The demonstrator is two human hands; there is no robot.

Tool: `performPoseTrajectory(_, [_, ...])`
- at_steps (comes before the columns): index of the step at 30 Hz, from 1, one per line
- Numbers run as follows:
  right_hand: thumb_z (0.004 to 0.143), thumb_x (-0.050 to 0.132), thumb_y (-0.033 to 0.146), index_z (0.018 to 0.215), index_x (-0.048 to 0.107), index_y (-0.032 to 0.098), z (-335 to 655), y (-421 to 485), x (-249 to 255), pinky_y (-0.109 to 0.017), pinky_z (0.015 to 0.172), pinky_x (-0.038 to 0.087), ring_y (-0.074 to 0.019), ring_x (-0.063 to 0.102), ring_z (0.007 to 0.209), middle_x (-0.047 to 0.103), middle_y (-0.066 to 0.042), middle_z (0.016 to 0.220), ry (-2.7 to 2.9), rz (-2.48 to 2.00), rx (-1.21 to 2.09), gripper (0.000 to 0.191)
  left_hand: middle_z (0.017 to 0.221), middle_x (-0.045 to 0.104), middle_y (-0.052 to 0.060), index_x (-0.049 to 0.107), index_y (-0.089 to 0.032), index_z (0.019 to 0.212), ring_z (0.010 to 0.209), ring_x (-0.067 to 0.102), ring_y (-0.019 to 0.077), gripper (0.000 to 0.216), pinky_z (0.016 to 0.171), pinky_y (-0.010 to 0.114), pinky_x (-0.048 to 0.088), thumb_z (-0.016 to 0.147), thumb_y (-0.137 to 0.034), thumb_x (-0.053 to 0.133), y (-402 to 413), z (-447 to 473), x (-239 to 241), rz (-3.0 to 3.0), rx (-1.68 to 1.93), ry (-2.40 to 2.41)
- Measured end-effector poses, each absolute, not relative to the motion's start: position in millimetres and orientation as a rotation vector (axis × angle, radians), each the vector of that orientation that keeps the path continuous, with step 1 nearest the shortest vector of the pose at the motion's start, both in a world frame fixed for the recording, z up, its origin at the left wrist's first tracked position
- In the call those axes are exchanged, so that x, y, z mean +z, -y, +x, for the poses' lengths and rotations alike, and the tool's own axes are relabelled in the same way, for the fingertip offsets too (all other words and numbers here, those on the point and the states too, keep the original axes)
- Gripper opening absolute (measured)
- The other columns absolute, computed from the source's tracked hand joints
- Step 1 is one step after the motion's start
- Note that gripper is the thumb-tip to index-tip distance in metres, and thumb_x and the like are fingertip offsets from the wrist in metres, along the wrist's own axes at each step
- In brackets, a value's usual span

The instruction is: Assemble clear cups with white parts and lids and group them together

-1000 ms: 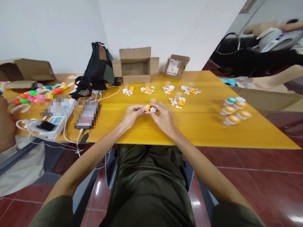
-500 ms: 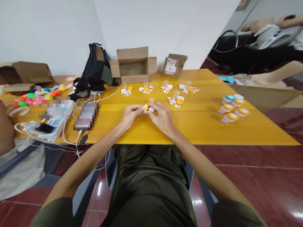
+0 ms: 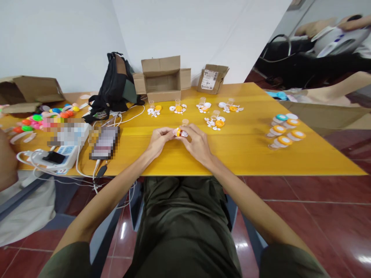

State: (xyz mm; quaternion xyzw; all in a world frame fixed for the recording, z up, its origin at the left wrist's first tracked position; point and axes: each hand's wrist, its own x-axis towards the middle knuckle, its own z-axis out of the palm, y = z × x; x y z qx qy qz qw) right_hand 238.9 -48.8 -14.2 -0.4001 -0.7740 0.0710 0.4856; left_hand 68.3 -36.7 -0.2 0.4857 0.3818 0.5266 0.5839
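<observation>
Just above the table's front part, my left hand (image 3: 159,142) pinches an orange round cap (image 3: 178,132) between thumb and fingers. Against its right side sits a small white piece with dark red spots (image 3: 184,133), gripped by the fingertips of my right hand (image 3: 198,143). Both hands meet at this small assembly, and fingers partly cover it. A small clear cup (image 3: 185,121) stands right behind my right fingers. Farther back lie several small groups of parts, each with white spotted pieces (image 3: 210,122), an orange cap (image 3: 220,123) and a clear cup (image 3: 215,114).
Several capped clear jars (image 3: 279,131) stand at the right. An open cardboard box (image 3: 164,95), a smaller carton (image 3: 211,80) and a black backpack (image 3: 114,85) line the wall. Left are a phone (image 3: 104,143), a power strip (image 3: 65,152), cables and colourful plastic pieces (image 3: 37,117). Other people's limbs show at both sides.
The spotted white piece has turned slightly and sits closer against the orange cap. Both hands keep nearly the same place; the whole view has shifted a little.
</observation>
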Motion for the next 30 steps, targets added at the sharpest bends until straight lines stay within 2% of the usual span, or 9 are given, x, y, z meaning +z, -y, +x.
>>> performPoseTrajectory(10, [0.093,0.065,0.030,0.109,0.074,0.025,237.4,49.7,-11.4,-0.045,0.090,0.058,-0.0289,0.069,0.099,0.073,-0.010,0.105,1.851,-1.017,0.175,0.019,0.071,0.073,0.001,0.076,-0.017,0.071,0.076,0.068,0.0157,0.028,0.081,0.028,0.055,0.068,-0.040,0.090,39.8,71.1,3.0,1.205,1.222,-0.861])
performPoseTrajectory(22, [0.097,0.061,0.034,0.112,0.071,0.026,234.5,51.5,-10.5,-0.048,0.091,0.058,-0.0303,0.069,0.100,0.072,-0.010,0.102,1.879,-0.983,0.152,0.020,0.071,0.072,0.000,0.072,-0.017,0.064,0.076,0.067,0.0140,0.023,0.080,0.028,0.054,0.066,-0.030,0.091,37.2,69.6,6.2,1.027,1.195,-0.846])
performPoseTrajectory(27, [0.096,0.061,0.033,0.112,0.072,0.025,235.0,50.3,-11.6,-0.048,0.091,0.058,-0.0302,0.069,0.101,0.072,-0.011,0.105,1.875,-0.987,0.169,0.021,0.069,0.068,-0.001,0.067,-0.017,0.066,0.073,0.063,0.0124,0.030,0.077,0.026,0.052,0.069,-0.036,0.090,39.2,71.0,6.9,1.088,1.187,-0.867])
performPoseTrajectory(30, [0.096,0.062,0.034,0.112,0.072,0.026,234.8,49.1,-12.2,-0.046,0.090,0.058,-0.0293,0.069,0.100,0.073,-0.009,0.105,1.861,-1.007,0.176,0.021,0.068,0.063,-0.003,0.062,-0.018,0.069,0.068,0.058,0.0108,0.034,0.072,0.024,0.050,0.076,-0.042,0.085,42.1,73.6,7.0,1.206,1.198,-0.889])
